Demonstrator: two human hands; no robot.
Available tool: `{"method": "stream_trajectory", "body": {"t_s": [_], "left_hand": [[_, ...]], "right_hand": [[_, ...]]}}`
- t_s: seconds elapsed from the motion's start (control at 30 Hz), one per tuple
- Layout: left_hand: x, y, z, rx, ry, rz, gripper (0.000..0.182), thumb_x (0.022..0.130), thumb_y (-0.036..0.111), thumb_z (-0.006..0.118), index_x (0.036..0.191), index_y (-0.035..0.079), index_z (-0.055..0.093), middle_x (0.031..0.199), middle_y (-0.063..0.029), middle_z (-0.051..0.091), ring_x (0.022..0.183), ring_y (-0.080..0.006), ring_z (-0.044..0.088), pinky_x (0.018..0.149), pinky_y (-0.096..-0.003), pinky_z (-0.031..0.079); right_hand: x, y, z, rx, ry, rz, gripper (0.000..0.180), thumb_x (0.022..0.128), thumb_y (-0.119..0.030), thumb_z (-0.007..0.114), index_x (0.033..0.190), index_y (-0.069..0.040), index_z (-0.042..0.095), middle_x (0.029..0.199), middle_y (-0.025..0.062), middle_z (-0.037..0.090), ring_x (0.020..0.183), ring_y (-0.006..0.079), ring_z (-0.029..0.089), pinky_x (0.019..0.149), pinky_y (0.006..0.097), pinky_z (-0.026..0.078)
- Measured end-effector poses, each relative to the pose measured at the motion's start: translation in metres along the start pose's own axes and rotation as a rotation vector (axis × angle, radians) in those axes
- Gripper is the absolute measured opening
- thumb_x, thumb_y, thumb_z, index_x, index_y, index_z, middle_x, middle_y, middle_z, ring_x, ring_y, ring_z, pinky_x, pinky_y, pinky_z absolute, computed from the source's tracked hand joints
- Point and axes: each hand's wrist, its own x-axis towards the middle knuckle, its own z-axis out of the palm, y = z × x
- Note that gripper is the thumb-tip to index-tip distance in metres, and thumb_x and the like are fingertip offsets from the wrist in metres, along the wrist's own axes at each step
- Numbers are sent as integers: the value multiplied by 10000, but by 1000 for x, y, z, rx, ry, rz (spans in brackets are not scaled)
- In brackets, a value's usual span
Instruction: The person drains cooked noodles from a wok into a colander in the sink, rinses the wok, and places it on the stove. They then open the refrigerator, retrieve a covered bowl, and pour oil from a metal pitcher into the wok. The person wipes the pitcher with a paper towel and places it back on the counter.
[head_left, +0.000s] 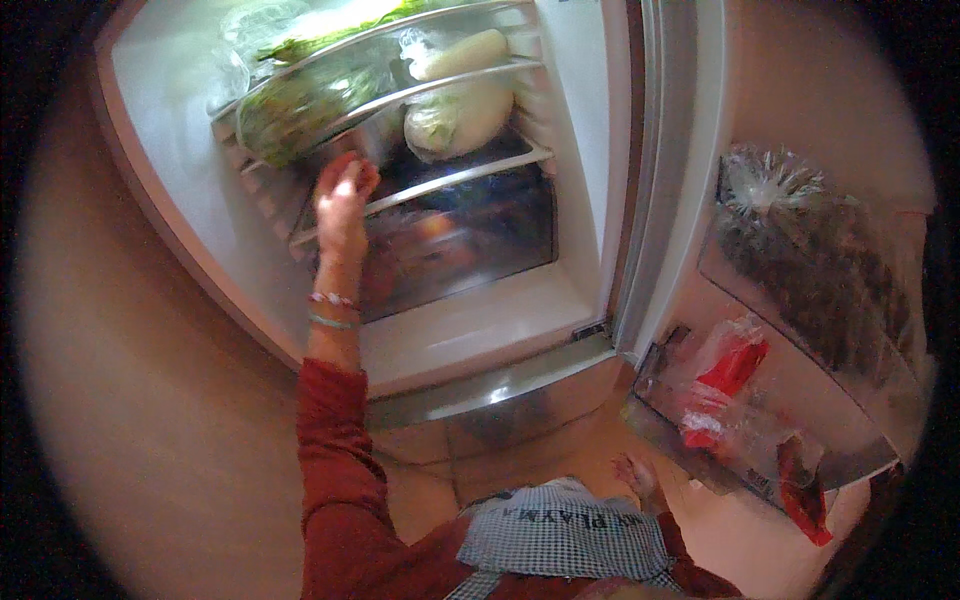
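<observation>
My left hand (343, 214) reaches into the open refrigerator, at the left end of a low glass shelf. In its fingers is a small red item (349, 172), too blurred to name. Just above the hand, bagged leafy greens (300, 120) lie on a shelf. To the right of them sits a pale bagged vegetable (461, 120). Below the hand is a clear crisper drawer (450, 255) with dark and orange things inside. My right hand (637, 474) hangs low beside my checked apron (562, 529), fingers apart and holding nothing.
The refrigerator door (652, 187) stands open on the right. Its upper bin holds a large plastic bag of dark contents (817, 255). Red and clear packets (727, 367) fill the lower bin (855, 480). More leafy greens (337, 41) are on the top shelf.
</observation>
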Motion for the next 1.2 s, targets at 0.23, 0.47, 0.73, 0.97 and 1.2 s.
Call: {"method": "stream_trajectory", "body": {"t_s": [0.23, 0.47, 0.73, 0.97, 1.2], "left_hand": [[58, 1, -64, -162, -127, 97, 241, 935, 63, 507, 1137, -68, 513, 1128, -204, 585, 1067, -333, 589, 953, -477, 501], [55, 21, -55, 1045, -53, 481, 318, 890, 277, 616, 1053, 6, 644, 1037, -144, 668, 981, -272, 638, 870, -359, 516], [65, 20, -95, 691, 14, 180, 333, 933, 296, 553, 1138, 42, 619, 1115, -170, 642, 993, -320, 619, 899, -446, 507], [84, -7, -94, -21, 44, 122, 337, 974, 262, 458, 1217, 58, 571, 1170, -174, 611, 1038, -386, 581, 949, -550, 465], [81, -14, -72, 988, 21, 438, 312, 943, 267, 527, 1071, 1, 629, 1028, -198, 658, 1004, -355, 617, 885, -446, 520]], "right_hand": [[-26, -14, 73, -78, -82, -75, 330, 982, -311, 500, 1134, -23, 552, 1044, 150, 655, 912, 219, 642, 781, 352, 533], [-4, 9, 73, -210, 121, 17, 350, 981, -301, 499, 1180, -18, 547, 1066, 150, 644, 927, 226, 646, 781, 345, 526], [26, 13, 60, -305, 110, 125, 323, 978, -272, 501, 1171, -18, 548, 1009, 151, 650, 898, 242, 652, 760, 351, 541], [41, 14, 86, -352, -77, 194, 283, 995, -196, 431, 1139, 12, 559, 1012, 154, 649, 877, 233, 646, 713, 336, 556], [59, 12, 111, -517, -137, 271, 274, 988, -153, 422, 1170, 3, 556, 1057, 161, 653, 853, 231, 650, 682, 336, 559]]}}
